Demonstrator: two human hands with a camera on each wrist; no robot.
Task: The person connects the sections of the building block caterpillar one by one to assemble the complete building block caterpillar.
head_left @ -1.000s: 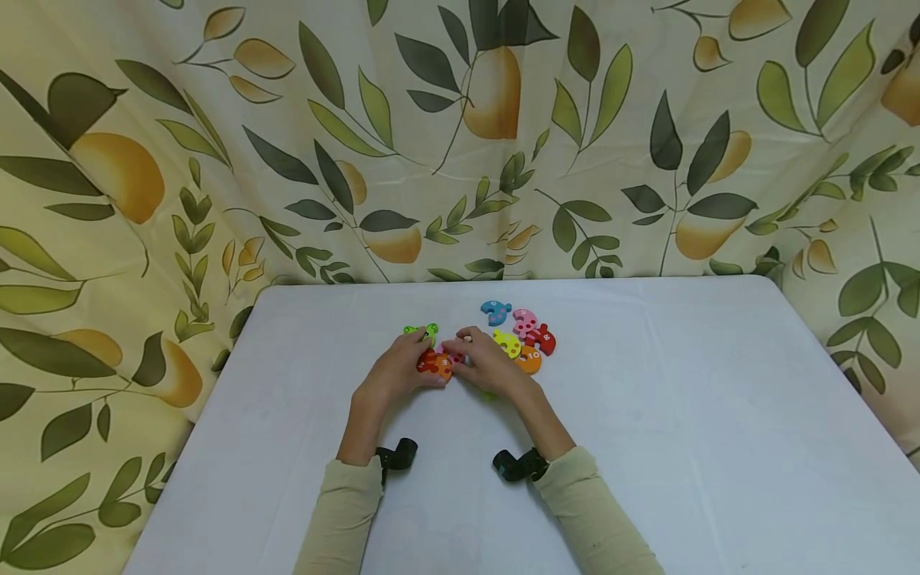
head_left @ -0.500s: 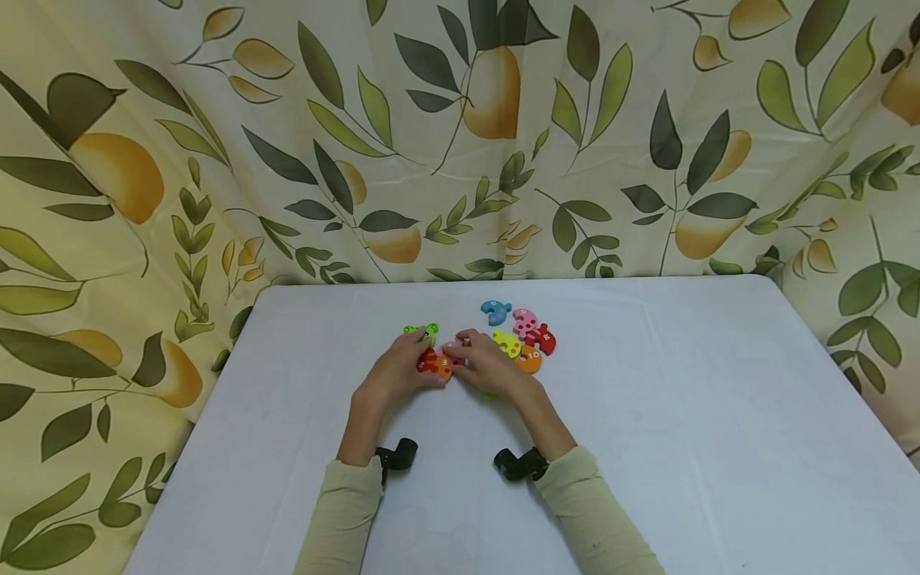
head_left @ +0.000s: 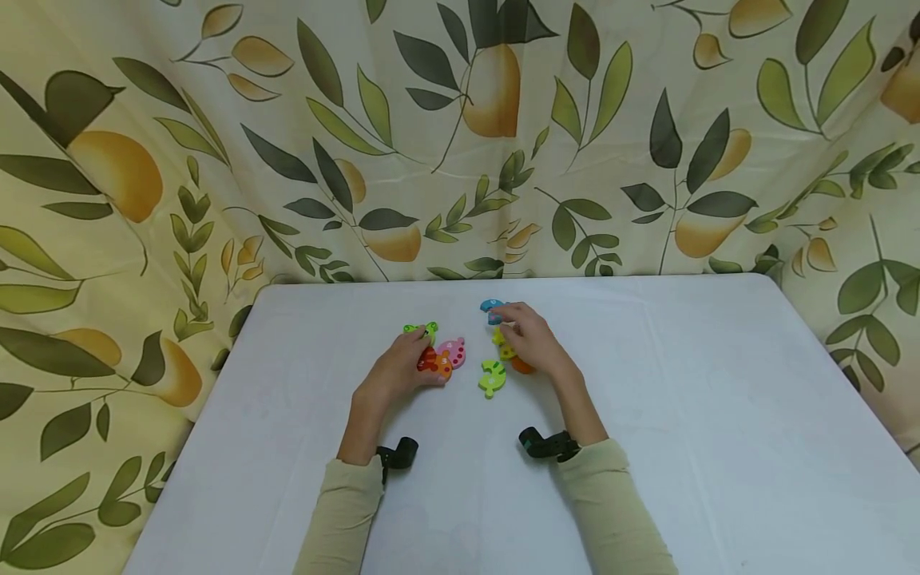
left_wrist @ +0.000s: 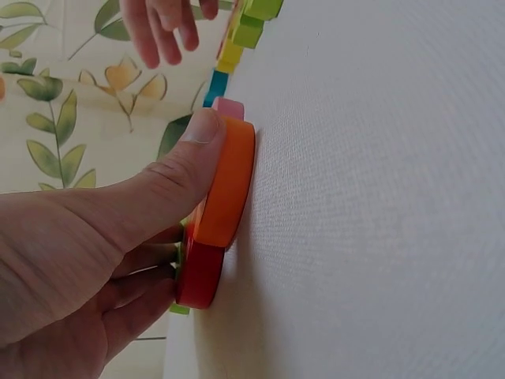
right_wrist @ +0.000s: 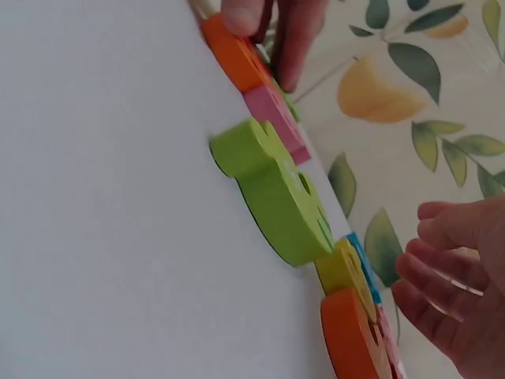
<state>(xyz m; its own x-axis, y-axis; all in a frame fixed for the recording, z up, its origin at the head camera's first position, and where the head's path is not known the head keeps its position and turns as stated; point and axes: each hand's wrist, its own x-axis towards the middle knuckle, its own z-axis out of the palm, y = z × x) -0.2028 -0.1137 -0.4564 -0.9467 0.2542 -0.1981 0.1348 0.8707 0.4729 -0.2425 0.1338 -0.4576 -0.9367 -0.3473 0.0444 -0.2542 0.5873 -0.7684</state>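
Note:
My left hand (head_left: 394,369) grips a joined cluster of flat painted puzzle pieces on the table, its thumb against the orange piece (left_wrist: 227,185) and its fingers on the far side. A red piece (left_wrist: 201,275), a pink dotted piece (head_left: 455,351) and a green piece with eyes (head_left: 431,328) belong to this cluster. Above the loose pieces hovers my right hand (head_left: 537,342), fingers loosely bent and holding nothing. Beneath or beside it lie a blue piece (head_left: 490,306), a yellow piece (right_wrist: 338,267) and another orange piece (right_wrist: 351,332). Pink and red pieces there are mostly hidden.
A loose light green piece (head_left: 492,379) lies on the white tabletop (head_left: 683,415) between the hands. Behind the table's far edge hangs a curtain (head_left: 446,184) printed with leaves and fruit. Each wrist wears a black camera (head_left: 546,444).
My right hand has let go of the pink piece beside the cluster and moved right and away, over the loose pieces. The light green piece is now uncovered. My left hand stays put.

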